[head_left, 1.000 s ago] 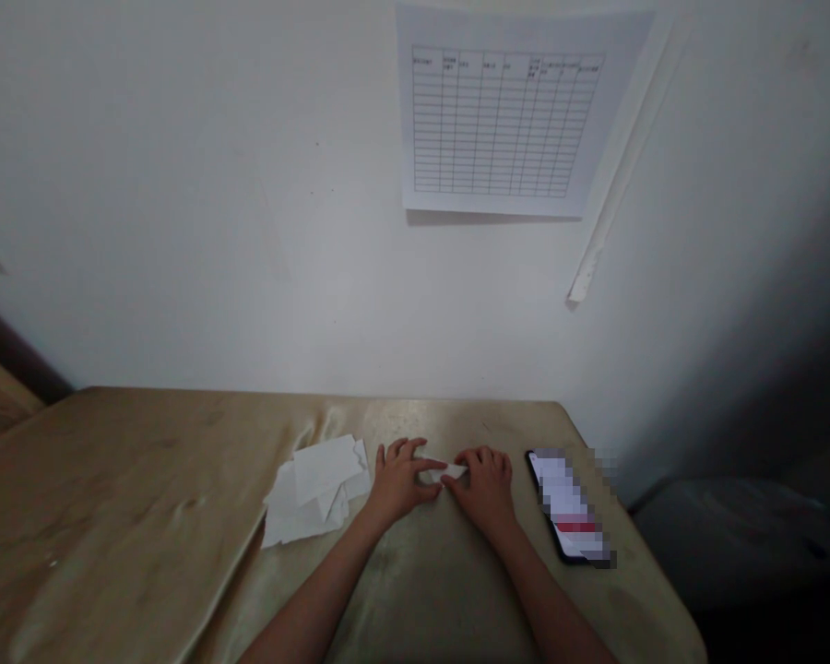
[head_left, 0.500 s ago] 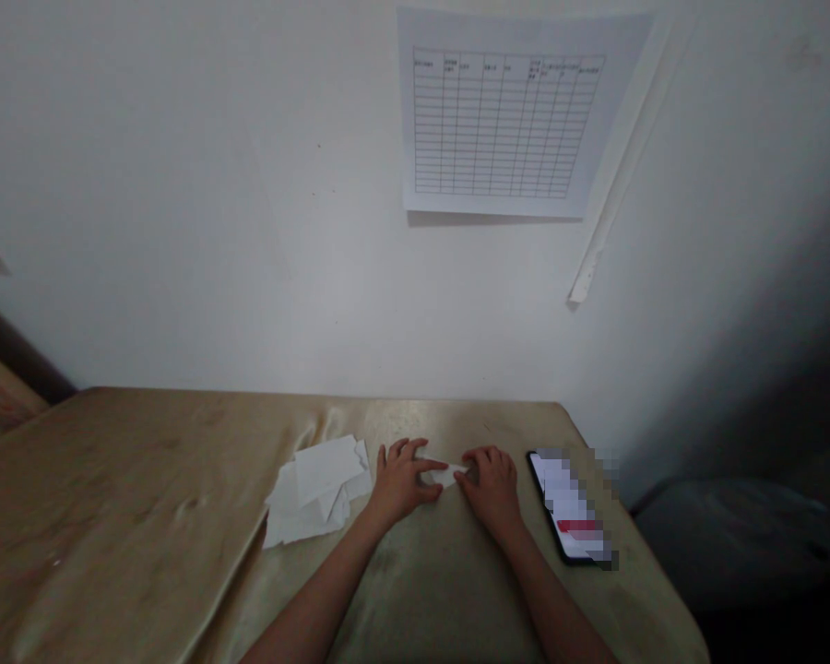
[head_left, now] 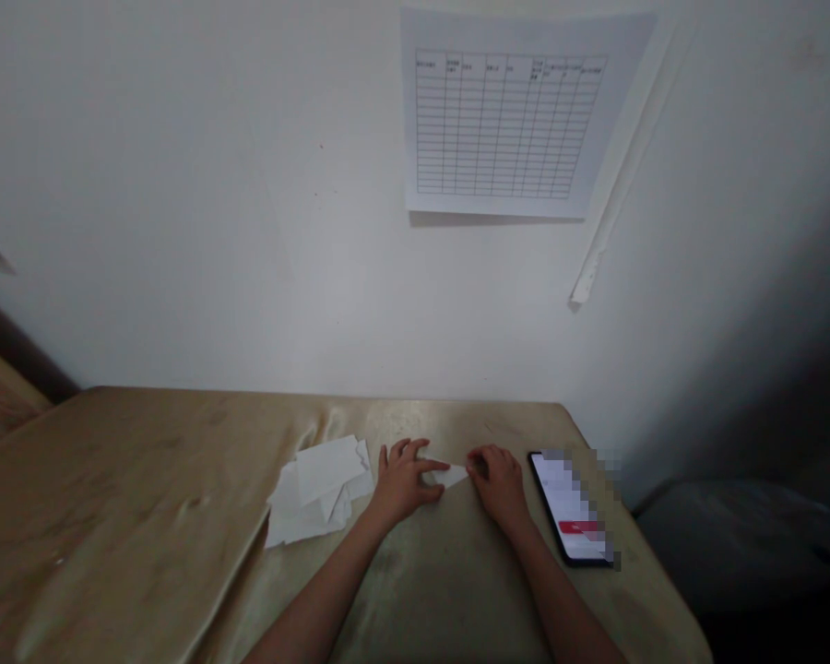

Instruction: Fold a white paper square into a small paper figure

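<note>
A small folded piece of white paper (head_left: 451, 477) lies on the cloth-covered table, narrowing to a point on the right. My left hand (head_left: 405, 481) rests over its left part, fingers spread, with the index finger and thumb against the paper; that part is partly hidden. At the pointed right end, the thumb and fingers of my right hand (head_left: 499, 479) are pinched together on the tip. Left of my left hand lies a loose pile of white paper pieces (head_left: 328, 468), overlapping, some with torn edges.
To the right of my right hand lies a phone (head_left: 571, 512) with its screen lit, partly blurred out. The table (head_left: 145, 498) has a wrinkled gold-brown cover and meets a white wall (head_left: 214, 231). A printed grid sheet (head_left: 498, 129) hangs there. A dark bulky shape (head_left: 740, 535) stands beyond the right edge.
My right hand has shifted slightly right, and its fingers have closed together at the paper's tip. More of the paper's pointed end shows. My left hand has stayed nearly in place.
</note>
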A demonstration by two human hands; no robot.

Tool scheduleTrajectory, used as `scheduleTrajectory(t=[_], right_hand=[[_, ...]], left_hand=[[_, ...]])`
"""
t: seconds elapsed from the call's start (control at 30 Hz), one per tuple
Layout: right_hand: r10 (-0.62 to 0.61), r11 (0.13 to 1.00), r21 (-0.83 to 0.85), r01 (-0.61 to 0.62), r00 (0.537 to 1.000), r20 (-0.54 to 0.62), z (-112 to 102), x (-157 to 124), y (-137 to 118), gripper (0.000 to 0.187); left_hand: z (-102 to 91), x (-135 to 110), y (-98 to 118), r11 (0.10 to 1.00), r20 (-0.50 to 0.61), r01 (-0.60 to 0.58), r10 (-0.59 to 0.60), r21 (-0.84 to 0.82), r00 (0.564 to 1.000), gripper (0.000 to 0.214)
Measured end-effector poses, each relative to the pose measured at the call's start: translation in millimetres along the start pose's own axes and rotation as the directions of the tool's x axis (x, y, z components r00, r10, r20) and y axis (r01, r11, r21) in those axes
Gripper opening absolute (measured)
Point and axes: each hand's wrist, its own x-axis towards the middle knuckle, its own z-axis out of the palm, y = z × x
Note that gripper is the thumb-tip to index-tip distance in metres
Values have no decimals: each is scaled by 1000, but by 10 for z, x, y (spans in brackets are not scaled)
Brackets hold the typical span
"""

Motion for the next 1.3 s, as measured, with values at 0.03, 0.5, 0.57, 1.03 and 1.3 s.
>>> scheduleTrajectory(t=[0.03, 0.5, 0.57, 1.03, 1.3], right_hand=[[-3, 1000, 3, 3, 1000, 1, -9, 9, 14, 20], [-56, 998, -13, 56, 998, 16, -73, 16, 55, 20], [-58, 998, -22, 58, 998, 10, -76, 6, 36, 19], [-34, 989, -144, 32, 999, -9, -9, 12, -40, 11], [-24, 993, -118, 22, 1000, -12, -14, -3, -49, 13]], left_hand=[[-1, 0, 1, 1000, 5, 1, -1, 3, 1000, 43], [9, -71, 1, 999, -33, -50, 50, 7, 998, 40], [25, -82, 19, 998, -51, -58, 59, 15, 997, 39], [21, -35, -39, 996, -68, -66, 69, 57, 995, 28], [-3, -46, -6, 997, -66, -59, 63, 59, 996, 29]])
